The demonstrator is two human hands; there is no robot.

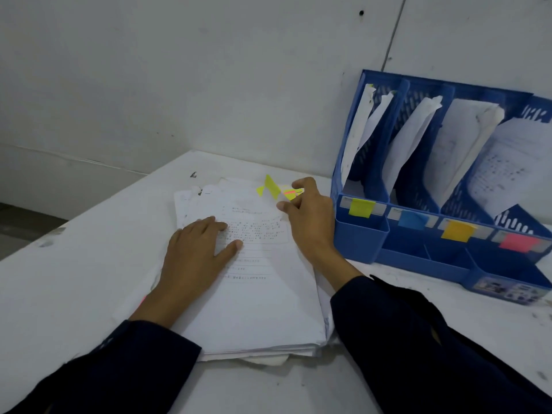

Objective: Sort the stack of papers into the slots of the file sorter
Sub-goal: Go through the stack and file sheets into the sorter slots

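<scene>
A thick stack of white papers (263,300) lies on the white table in front of me. My left hand (197,252) rests flat on the top printed sheet, fingers straight. My right hand (310,216) is at the stack's far right corner, thumb and fingers pinching the top sheet's corner, where a yellow sticky tab (270,185) stands up; other tabs in yellow and pink show under it. The blue file sorter (400,234) stands to the right, each of its several slots holding papers and labelled in front with a yellow (361,208), blue (412,219), orange (455,230) or pink tag (518,242).
A grey wall (209,70) runs close behind the table (89,264) and the sorter. The table's left edge drops to a dark floor at the far left. The sorter's low front trays (424,252) face me.
</scene>
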